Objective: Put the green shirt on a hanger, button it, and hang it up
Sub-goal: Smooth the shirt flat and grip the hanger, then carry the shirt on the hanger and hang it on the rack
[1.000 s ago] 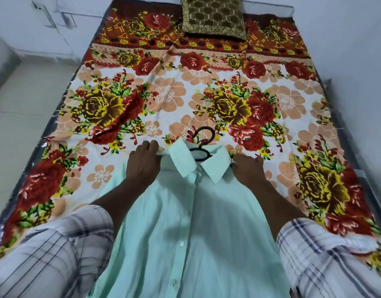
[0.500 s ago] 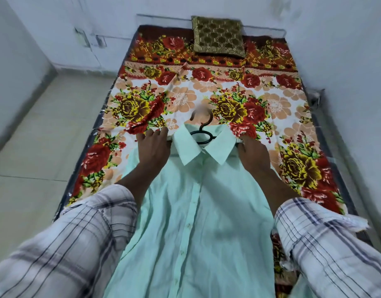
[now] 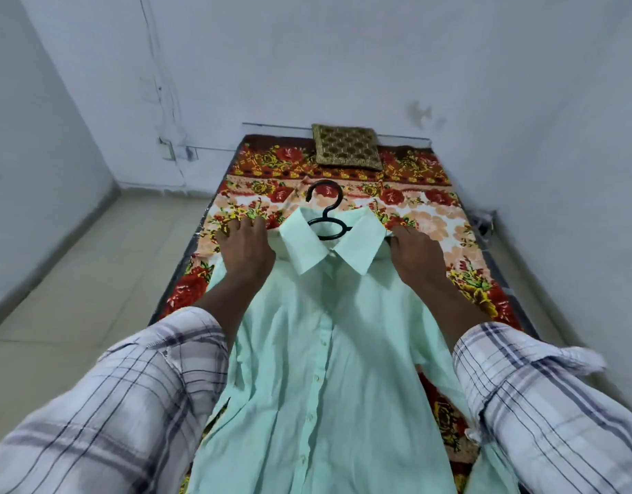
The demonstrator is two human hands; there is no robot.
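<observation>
The pale green shirt hangs in front of me, its front placket closed with buttons and its collar spread flat. A black hanger sits inside it, and only the hook and neck show above the collar. My left hand grips the shirt's left shoulder, fingers curled over the top edge. On the other shoulder, my right hand holds on the same way. The shirt's upper part is raised above the bed. Its hem runs out of view at the bottom.
The bed has a floral red and orange cover, with a brown patterned cushion at its far end. White walls close in behind and to the right. Tiled floor lies open to the left of the bed.
Both hands have lifted the shirt by its shoulders off the bed cover, with the hanger hook rising with it. My view has pulled up and back from the bed.
</observation>
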